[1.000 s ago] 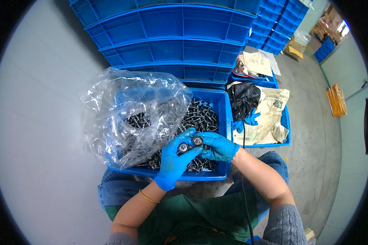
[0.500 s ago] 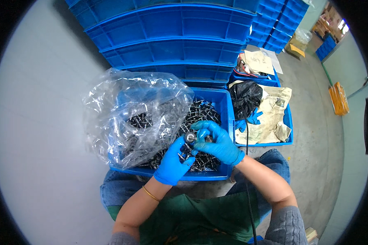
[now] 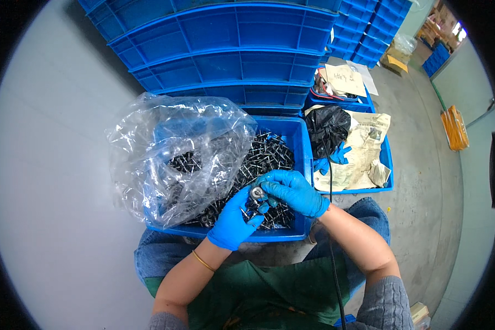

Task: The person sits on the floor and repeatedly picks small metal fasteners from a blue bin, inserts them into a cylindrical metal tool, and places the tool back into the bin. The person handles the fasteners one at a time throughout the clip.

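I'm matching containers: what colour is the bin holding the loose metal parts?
The bin is blue, shown best in the head view.

Parts (image 3: 269, 157) in bin (image 3: 302, 165), bag (image 3: 170, 124) over its left, crates (image 3: 214, 30) behind

Pale wall (image 3: 55, 181) is rising at left; grey concrete floor (image 3: 423, 165) is stretching along right, meeting pale-green wall (image 3: 476, 176); stacked blue plastic crates (image 3: 220, 27) are towering behind.

A round black part (image 3: 257, 193) sat between the left hand (image 3: 232, 221) and right hand (image 3: 294, 192), its silver face turned upward; small dark metal pieces (image 3: 251, 210) showed just below it
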Available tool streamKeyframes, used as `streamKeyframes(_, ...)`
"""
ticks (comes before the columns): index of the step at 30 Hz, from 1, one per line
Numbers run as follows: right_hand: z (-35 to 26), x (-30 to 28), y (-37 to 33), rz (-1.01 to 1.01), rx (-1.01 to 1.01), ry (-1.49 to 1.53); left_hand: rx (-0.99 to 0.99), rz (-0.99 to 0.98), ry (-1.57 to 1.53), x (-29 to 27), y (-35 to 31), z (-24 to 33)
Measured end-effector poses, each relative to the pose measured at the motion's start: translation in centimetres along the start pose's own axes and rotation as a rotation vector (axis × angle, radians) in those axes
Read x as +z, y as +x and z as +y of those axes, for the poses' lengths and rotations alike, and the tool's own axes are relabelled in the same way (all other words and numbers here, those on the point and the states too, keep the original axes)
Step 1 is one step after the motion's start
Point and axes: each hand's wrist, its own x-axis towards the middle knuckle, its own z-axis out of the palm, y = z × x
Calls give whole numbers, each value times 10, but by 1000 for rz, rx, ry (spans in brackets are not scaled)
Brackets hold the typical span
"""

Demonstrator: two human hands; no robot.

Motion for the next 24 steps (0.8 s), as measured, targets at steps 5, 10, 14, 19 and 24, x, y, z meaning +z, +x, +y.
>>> streamKeyframes(5,9,-4,6,15,71,-43,-3,-26,61,1,1,-6)
streamKeyframes(10,6,-5,8,-36,121,63,-23,-12,88,-3,3,-3)
streamKeyframes(14,8,-9,13,-19,181,35,37,108,81,1,4,-2)
streamKeyframes(19,16,-60,32,147,-18,-501,-290,354,-527,-7,16,0)
streamKeyframes(24,63,-87,35,-137,134,-1516,-240,252,-900,-38,11,3)
